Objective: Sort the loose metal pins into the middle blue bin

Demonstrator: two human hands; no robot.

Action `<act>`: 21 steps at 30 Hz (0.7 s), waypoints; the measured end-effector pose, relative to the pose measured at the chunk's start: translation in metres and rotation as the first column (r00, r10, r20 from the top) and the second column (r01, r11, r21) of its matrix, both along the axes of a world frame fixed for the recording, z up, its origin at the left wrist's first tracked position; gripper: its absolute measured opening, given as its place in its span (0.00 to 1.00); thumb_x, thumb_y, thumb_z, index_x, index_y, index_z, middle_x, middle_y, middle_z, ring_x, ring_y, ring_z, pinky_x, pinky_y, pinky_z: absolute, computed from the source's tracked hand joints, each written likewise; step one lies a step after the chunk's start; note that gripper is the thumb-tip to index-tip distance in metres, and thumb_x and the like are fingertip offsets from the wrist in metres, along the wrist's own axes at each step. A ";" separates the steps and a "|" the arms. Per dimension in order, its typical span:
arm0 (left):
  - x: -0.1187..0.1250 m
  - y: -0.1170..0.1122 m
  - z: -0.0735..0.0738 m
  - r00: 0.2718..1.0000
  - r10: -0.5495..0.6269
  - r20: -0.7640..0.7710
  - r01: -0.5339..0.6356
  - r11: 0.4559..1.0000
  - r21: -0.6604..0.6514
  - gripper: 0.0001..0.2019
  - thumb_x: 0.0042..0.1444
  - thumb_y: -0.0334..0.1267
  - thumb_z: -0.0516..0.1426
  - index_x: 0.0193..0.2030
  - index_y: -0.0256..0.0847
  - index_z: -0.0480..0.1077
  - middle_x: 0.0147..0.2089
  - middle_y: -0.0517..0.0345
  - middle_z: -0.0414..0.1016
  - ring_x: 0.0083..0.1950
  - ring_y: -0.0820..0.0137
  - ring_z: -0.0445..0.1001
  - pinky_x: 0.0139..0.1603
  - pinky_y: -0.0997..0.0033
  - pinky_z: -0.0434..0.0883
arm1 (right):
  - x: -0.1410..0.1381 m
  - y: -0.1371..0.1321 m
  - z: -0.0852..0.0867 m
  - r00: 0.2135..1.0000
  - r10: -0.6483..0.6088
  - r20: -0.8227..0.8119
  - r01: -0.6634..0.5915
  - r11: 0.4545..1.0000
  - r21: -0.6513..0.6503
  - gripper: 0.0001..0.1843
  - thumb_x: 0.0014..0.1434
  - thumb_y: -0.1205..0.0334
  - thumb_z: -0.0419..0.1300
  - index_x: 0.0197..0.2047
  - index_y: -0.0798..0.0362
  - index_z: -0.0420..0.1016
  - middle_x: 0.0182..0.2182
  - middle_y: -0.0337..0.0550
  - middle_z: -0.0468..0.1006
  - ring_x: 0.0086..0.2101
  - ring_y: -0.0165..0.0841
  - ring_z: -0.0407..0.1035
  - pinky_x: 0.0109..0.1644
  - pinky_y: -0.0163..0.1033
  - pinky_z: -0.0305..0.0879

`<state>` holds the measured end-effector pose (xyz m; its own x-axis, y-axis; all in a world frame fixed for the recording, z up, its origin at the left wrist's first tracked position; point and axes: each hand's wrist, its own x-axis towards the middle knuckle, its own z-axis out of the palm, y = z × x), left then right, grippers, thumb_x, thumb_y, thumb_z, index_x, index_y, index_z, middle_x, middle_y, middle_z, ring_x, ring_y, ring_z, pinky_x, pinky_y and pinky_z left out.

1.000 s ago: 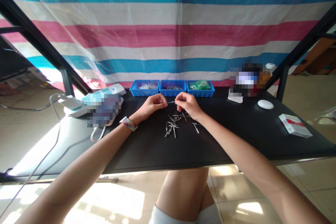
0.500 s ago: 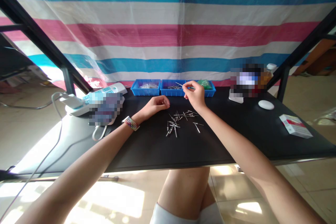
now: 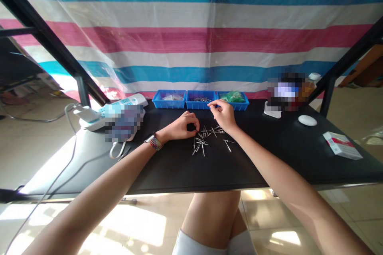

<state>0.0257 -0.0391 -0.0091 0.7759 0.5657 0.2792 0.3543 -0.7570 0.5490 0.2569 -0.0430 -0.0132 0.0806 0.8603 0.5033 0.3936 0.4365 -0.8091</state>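
Note:
Several silvery blind rivets (image 3: 204, 139) lie scattered in a loose pile on the black table, with two of them a little apart on the right. My left hand (image 3: 183, 126) is at the pile's left edge, thumb and forefinger pinched at the end of a rivet. My right hand (image 3: 224, 114) hovers in front of the bins, fingers loosely bent and apart, no rivet visible in them. Just beyond it stands the middle blue bin (image 3: 199, 105), which holds more rivets (image 3: 200, 99).
The left blue bin (image 3: 169, 104) holds clear plastic packets; the right blue bin (image 3: 239, 106) holds green packets. A power strip (image 3: 119, 105) with cables and a blurred device stand left. At right are a white oval object (image 3: 307, 120), a small box (image 3: 342, 146) and a blurred item.
The rivet that my right hand held over the middle bin is gone from its fingers, and that hand has drawn slightly nearer. My left hand has moved toward the pile and pinched a rivet there.

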 end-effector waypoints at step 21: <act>-0.006 0.013 0.004 0.821 0.406 0.401 -0.166 0.842 -0.513 0.20 0.50 0.53 0.72 0.33 0.37 0.77 0.34 0.56 0.78 0.37 0.68 0.73 0.43 0.68 0.69 | -0.008 -0.007 -0.002 0.921 0.300 -0.247 -0.349 0.917 -0.190 0.14 0.57 0.50 0.68 0.35 0.53 0.80 0.27 0.40 0.80 0.19 0.27 0.67 0.22 0.33 0.62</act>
